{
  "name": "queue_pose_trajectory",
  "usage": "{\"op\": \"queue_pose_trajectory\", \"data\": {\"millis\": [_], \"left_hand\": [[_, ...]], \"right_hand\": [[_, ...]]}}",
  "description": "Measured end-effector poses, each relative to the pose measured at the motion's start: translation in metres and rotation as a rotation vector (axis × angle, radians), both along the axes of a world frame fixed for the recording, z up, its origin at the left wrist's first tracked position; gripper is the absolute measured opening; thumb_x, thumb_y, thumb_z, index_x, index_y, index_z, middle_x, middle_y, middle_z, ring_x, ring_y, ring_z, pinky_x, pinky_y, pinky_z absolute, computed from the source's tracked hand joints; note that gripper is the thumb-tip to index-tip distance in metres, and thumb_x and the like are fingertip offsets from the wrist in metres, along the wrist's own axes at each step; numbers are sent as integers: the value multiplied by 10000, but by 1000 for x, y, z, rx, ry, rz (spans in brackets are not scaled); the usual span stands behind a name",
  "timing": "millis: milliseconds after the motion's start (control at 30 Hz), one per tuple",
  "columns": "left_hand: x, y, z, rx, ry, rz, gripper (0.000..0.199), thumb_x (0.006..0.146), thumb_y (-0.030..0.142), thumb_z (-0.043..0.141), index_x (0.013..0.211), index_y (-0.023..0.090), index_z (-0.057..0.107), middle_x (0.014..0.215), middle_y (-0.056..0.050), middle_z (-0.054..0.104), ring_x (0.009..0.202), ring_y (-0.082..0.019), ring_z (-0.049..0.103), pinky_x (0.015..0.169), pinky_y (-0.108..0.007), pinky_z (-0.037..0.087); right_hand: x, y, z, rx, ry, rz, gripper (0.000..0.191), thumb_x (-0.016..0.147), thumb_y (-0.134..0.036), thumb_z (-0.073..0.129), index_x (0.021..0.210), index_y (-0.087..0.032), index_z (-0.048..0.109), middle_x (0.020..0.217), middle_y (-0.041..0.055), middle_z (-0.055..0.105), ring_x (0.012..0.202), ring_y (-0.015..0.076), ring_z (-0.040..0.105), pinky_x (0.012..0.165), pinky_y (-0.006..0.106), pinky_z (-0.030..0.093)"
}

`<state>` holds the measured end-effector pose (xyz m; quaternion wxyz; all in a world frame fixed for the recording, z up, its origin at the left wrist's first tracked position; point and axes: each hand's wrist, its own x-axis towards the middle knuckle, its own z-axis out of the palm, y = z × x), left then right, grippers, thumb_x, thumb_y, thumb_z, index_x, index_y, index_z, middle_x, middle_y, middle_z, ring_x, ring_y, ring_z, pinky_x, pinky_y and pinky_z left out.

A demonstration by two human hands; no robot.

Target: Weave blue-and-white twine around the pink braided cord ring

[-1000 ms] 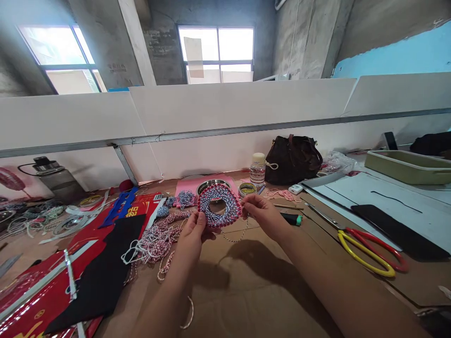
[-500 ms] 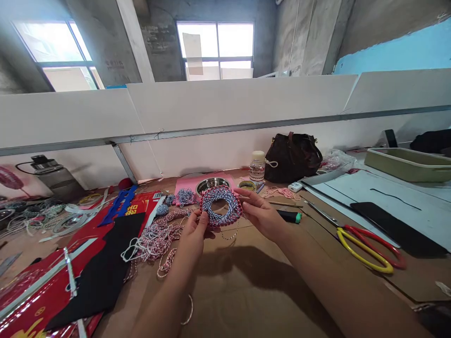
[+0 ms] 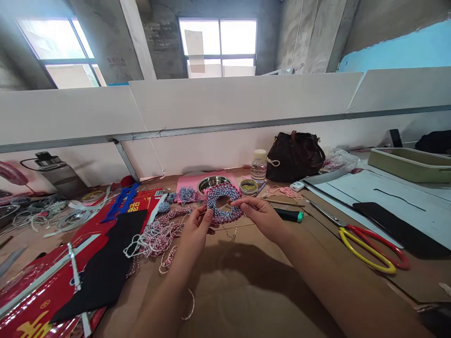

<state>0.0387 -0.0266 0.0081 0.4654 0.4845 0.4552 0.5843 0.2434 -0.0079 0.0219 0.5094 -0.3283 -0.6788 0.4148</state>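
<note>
A ring of woven cord, blue and white inside with a red and pink edge, is held up above the brown table. My left hand grips its lower left side, thumb in front and fingers behind. At its right side, the closed fingertips of my right hand pinch the ring's edge near the central hole. Whether they also hold a strand is too small to tell. A thin loose cord hangs below the ring. Behind it stands a shiny metal bowl on a pink sheet.
Left of my hands lie heaped red-and-white cords, black fabric and red packaging. To the right are scissors, a black-and-green tool and a black strip. A jar and a dark handbag stand behind.
My right hand has shifted from the ring's upper right edge inward and down toward the hole, fingers now drawn together. The ring has turned slightly, while my left hand keeps its hold.
</note>
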Motion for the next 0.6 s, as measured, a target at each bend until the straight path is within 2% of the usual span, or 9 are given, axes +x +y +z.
{"op": "queue_pose_trajectory", "data": {"millis": [100, 200, 333, 400, 467, 500, 533, 600], "left_hand": [[-2, -3, 6, -23, 2, -15, 603, 652, 654, 742, 977, 153, 656, 735, -26, 688, 564, -167, 663, 518, -256, 514], [-4, -6, 10, -29, 15, -43, 487, 707, 570, 747, 962, 163, 667, 736, -19, 694, 539, -150, 660, 525, -245, 526], [-6, -4, 7, -24, 21, -32, 402, 730, 501, 762, 942, 177, 652, 720, -21, 709, 550, -165, 682, 563, -272, 563], [-8, 0, 3, -18, 26, 3, 404, 718, 485, 783, 938, 179, 638, 736, -30, 723, 566, -176, 692, 567, -291, 579], [-10, 4, 0, -16, 31, 46, 421, 708, 476, 798, 947, 176, 625, 750, -35, 731, 576, -177, 695, 567, -299, 588], [-11, 6, -1, -19, 33, 66, 432, 704, 471, 804, 958, 173, 621, 747, -34, 730, 577, -176, 696, 564, -296, 590], [-13, 8, -2, -20, 34, 80, 443, 702, 466, 808, 971, 170, 617, 749, -34, 729, 579, -175, 698, 565, -292, 590], [-15, 10, -3, -23, 33, 92, 455, 703, 460, 811, 984, 163, 611, 755, -37, 728, 585, -175, 705, 569, -286, 591]], "right_hand": [[2, 2, -4, -27, -12, 41, 267, 912, -484, 612, 988, -287, 776, 1040, 36, 723, 992, 202, 607, 908, 341, 445], [2, 5, -9, -71, 42, 92, 291, 916, -507, 601, 1025, -295, 768, 1098, 47, 712, 1099, 218, 594, 965, 367, 441], [0, 5, -4, -56, 249, 104, 333, 909, -551, 592, 1029, -295, 769, 1235, 54, 673, 1244, 215, 542, 1073, 375, 398], [0, 2, 3, -46, 362, 81, 336, 883, -562, 626, 984, -276, 772, 1185, 59, 695, 1176, 205, 591, 1054, 363, 425], [1, 0, 8, -82, 439, 41, 341, 853, -563, 663, 967, -257, 760, 931, 48, 731, 919, 180, 666, 921, 349, 509], [1, -1, 10, -114, 460, 22, 346, 837, -560, 681, 964, -246, 751, 770, 24, 698, 744, 157, 646, 794, 327, 540], [1, -1, 11, -151, 472, 10, 355, 819, -556, 701, 961, -233, 740, 636, -9, 623, 587, 129, 570, 644, 290, 527], [2, 0, 12, -222, 476, -16, 381, 776, -550, 738, 943, -208, 717, 510, -64, 448, 431, 82, 354, 418, 217, 356]]}}
